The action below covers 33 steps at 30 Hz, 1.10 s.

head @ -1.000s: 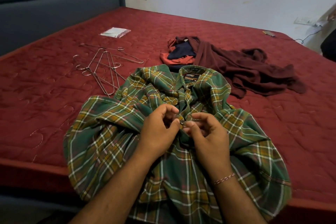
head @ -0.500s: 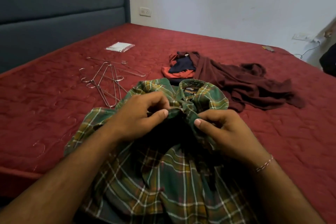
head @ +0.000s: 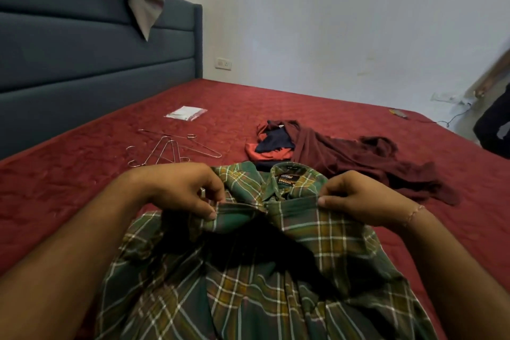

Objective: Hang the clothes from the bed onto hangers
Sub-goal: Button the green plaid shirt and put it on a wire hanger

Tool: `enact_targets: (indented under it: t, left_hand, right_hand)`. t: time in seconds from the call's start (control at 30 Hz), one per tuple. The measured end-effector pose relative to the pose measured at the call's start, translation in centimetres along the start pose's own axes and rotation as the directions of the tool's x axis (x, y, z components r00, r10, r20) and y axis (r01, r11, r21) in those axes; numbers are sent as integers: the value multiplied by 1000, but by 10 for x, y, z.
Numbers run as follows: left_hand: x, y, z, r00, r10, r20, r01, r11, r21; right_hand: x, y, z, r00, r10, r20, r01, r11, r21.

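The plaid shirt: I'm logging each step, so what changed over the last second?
Both hands left the button at mid-front and moved apart: the left hand and right hand now pinch the plaid shirt near the collar, spreading the front open. The wire hangers and the maroon clothes pile stayed put.

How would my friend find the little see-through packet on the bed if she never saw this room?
Start at the dark blue headboard on the left and look down to the red bed beside it. The packet lies flat there, just beyond the wire hangers. It is the only small, pale, flat thing; the hangers are thin metal and the clothes pile is dark and rumpled.
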<state>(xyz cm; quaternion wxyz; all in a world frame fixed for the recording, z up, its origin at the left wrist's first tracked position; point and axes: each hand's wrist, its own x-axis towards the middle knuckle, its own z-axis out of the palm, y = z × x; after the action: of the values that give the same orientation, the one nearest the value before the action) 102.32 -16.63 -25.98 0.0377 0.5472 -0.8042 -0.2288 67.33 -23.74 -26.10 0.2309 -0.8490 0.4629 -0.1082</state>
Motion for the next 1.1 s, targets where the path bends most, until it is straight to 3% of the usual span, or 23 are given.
enact_targets:
  t: [0.07,0.1,0.13,0.2,0.27,0.3,0.37,0.43,0.5,0.6,0.7,0.8,1.1]
  left_hand:
    - [18,-3,-1,994,-28,-107,35,998,61]
    - [33,-4,-2,967,-46,-252,69,994,84]
    - [47,-2,-5,903,-67,-424,115,989,89]
    - [69,7,-12,725,-100,-681,170,985,36]
    - [83,14,-15,607,-110,-787,119,992,-47]
    - [84,17,-13,559,-102,-823,76,995,-71]
    - [78,24,2,445,-43,-895,-8,999,-52]
    - [64,32,33,317,59,-947,-85,996,34]
    - [46,43,72,236,139,-962,-151,983,105]
    - [26,58,129,215,177,-960,-228,965,127]
    - [22,64,170,260,187,-947,-268,957,116]
    - [23,63,187,300,242,-923,-297,943,151]
    - [21,64,195,303,285,-909,-306,933,190]
  right_hand:
    - [15,8,0,996,35,-81,-35,999,6]
    - [25,11,0,980,58,-191,-63,998,-21]
    - [34,13,-2,936,82,-342,-105,993,-48]
    - [46,11,-6,771,104,-628,-166,985,-41]
    - [45,2,-6,634,106,-766,-159,987,5]
    - [39,-3,-2,613,117,-781,-142,989,37]
    - [26,-10,18,631,150,-761,-107,989,106]
    - [8,-17,53,694,222,-685,-14,955,295]
    - [-14,-27,93,751,294,-592,129,812,569]
    - [-39,-33,141,760,396,-516,215,595,774]
    - [-49,-29,166,759,464,-457,207,494,845]
    - [-56,-29,172,782,442,-439,213,473,855]
    - [-63,-25,180,822,311,-477,277,513,813]
